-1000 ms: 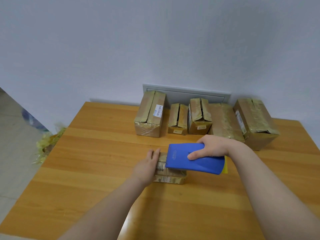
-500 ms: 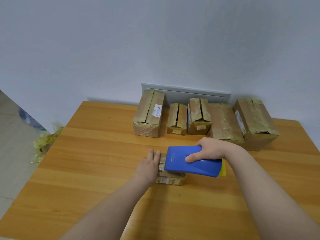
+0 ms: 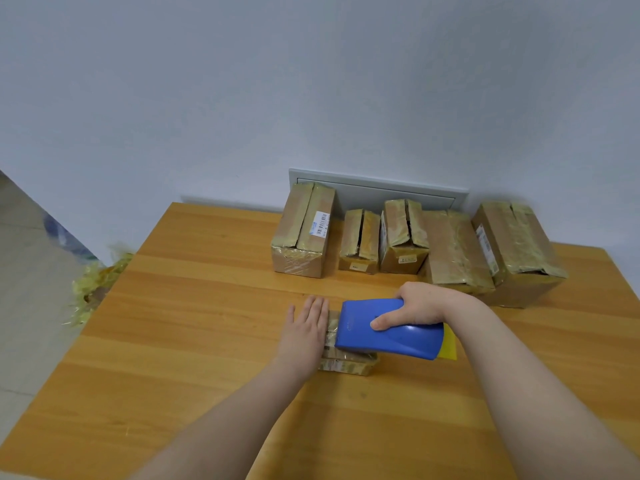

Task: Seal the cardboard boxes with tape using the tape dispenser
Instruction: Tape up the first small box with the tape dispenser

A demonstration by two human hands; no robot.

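Near the middle of the wooden table [image 3: 194, 341], a small box [image 3: 346, 364] lies flat under the blue tape dispenser [image 3: 388, 332]. The right hand [image 3: 420, 304] grips the dispenser from above, with the thumb curled along its near side and the fingers wrapped over the far edge, and holds its front end down on the box top. The left hand [image 3: 306, 325] holds nothing. Its fingers are straight and together, and it rests against the left end of the box, bracing it.

The step in hand looks like laying a strip of tape across the top of this box. The dispenser body hides whether any tape has stuck yet.

The next move probably calls for a steady pull of the dispenser along the seam with firm downward pressure. The left hand would need to pin the light box so it does not slide. A tilt at the end would then cut the tape.

Five larger boxes [image 3: 303, 233] stand in a row at the back edge by the wall, well apart from the hands. Several show gaps between their flaps, so they seem to await sealing.
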